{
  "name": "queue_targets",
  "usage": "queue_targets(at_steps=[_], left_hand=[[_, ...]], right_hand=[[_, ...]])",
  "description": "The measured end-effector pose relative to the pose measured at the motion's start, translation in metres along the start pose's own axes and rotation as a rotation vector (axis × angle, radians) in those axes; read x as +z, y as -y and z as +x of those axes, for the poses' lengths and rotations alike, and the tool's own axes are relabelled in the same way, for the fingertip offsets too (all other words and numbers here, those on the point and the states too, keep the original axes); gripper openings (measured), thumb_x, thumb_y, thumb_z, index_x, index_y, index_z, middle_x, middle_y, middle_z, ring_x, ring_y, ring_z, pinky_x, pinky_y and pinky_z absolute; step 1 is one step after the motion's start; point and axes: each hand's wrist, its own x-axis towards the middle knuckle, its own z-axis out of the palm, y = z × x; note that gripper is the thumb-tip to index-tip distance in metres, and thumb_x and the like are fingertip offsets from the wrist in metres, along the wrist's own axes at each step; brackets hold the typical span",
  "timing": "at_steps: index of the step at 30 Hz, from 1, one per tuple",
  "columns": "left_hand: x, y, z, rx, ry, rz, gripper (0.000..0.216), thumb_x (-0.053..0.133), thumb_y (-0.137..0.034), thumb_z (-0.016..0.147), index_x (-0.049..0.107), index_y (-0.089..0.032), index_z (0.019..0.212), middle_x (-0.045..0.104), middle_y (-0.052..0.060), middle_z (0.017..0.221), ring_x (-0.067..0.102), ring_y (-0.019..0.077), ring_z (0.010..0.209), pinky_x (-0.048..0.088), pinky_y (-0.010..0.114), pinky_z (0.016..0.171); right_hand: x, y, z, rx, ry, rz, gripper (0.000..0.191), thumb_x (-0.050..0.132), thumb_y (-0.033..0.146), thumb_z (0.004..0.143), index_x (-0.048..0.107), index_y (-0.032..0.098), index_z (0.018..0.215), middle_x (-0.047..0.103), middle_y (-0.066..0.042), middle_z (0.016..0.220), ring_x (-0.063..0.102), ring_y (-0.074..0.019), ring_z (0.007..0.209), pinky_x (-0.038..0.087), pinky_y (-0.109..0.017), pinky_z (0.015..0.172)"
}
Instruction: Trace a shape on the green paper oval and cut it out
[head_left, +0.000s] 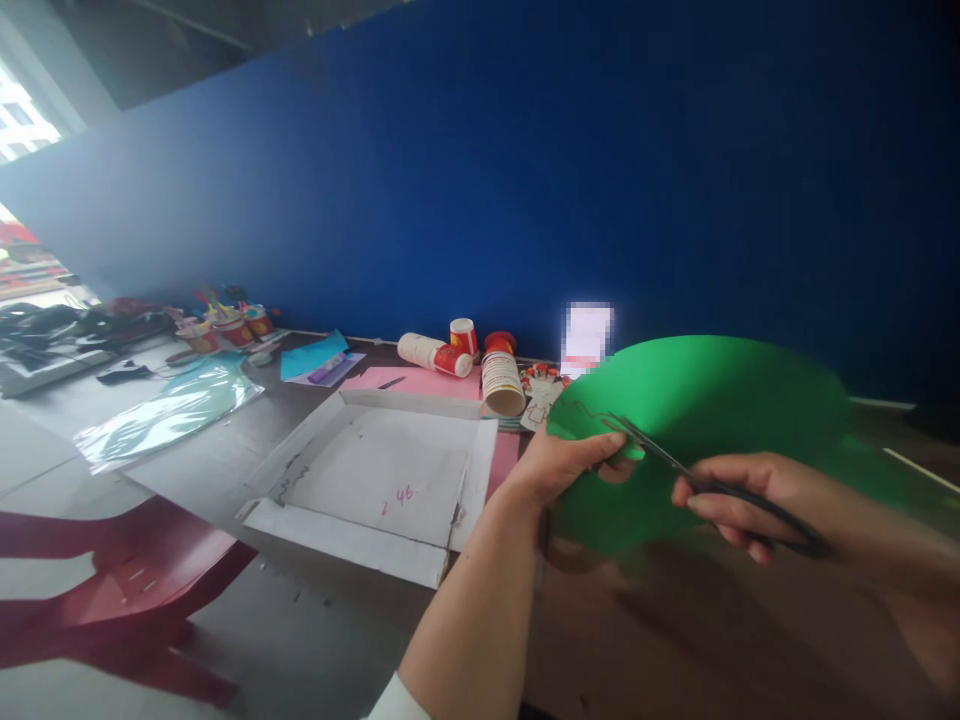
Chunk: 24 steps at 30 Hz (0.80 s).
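Observation:
A large sheet of green paper (712,400) curves up in front of me, held at its left edge by my left hand (562,465), the thumb on top. A wavy dark line is drawn on the sheet near that thumb. My right hand (750,500) grips a pair of dark scissors (664,458), whose blades point up and left across the paper beside the left thumb. A small bright green flap shows just under the blades. Whether the blades are open or closed on the paper I cannot make out.
A shallow white box lid (390,460) with pink writing lies left of my hands. Behind it are paper cups (502,383), pink paper (382,380) and blue paper (315,353). A clear plastic packet (172,405) and a dark red chair (135,570) are further left. A blue partition (450,170) backs the table.

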Motion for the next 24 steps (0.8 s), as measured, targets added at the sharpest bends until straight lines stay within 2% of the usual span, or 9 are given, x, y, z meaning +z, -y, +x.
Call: queue_targets(at_steps=[5, 10, 17, 24], left_hand=[[-0.001, 0.002, 0.001, 0.025, 0.002, 0.029, 0.039, 0.089, -0.039, 0.066, 0.073, -0.016, 0.093, 0.074, 0.008, 0.096, 0.065, 0.0178, 0.08, 0.05, 0.031, 0.077], [-0.001, 0.001, 0.001, 0.018, -0.004, 0.044, 0.034, 0.088, -0.039, 0.066, 0.071, -0.016, 0.085, 0.073, 0.006, 0.087, 0.064, 0.0169, 0.075, 0.05, 0.031, 0.075], [0.0, 0.001, 0.0, 0.009, -0.019, 0.032, 0.036, 0.089, -0.04, 0.064, 0.071, -0.016, 0.083, 0.071, 0.006, 0.082, 0.063, 0.0172, 0.073, 0.05, 0.033, 0.076], [0.0, 0.001, 0.001, 0.028, 0.017, 0.034, 0.038, 0.087, -0.043, 0.067, 0.072, -0.015, 0.088, 0.072, 0.006, 0.087, 0.063, 0.0165, 0.073, 0.051, 0.032, 0.075]], right_hand=[[0.0, 0.004, -0.003, 0.008, -0.015, 0.027, 0.047, 0.078, 0.065, 0.071, 0.075, 0.021, 0.087, 0.06, 0.002, 0.058, 0.052, -0.0097, 0.048, 0.04, -0.021, 0.048], [-0.003, 0.003, -0.001, -0.009, 0.003, 0.018, 0.039, 0.083, 0.057, 0.07, 0.076, 0.022, 0.086, 0.062, 0.001, 0.059, 0.053, -0.0099, 0.049, 0.039, -0.02, 0.047], [-0.001, 0.001, -0.001, -0.014, -0.015, 0.029, 0.045, 0.076, 0.065, 0.074, 0.074, 0.021, 0.084, 0.06, 0.002, 0.057, 0.049, -0.0085, 0.046, 0.035, -0.02, 0.044], [0.005, -0.006, 0.002, -0.015, -0.058, 0.101, 0.048, 0.075, 0.067, 0.074, 0.074, 0.02, 0.081, 0.061, 0.0, 0.059, 0.05, -0.0086, 0.048, 0.036, -0.019, 0.043]])
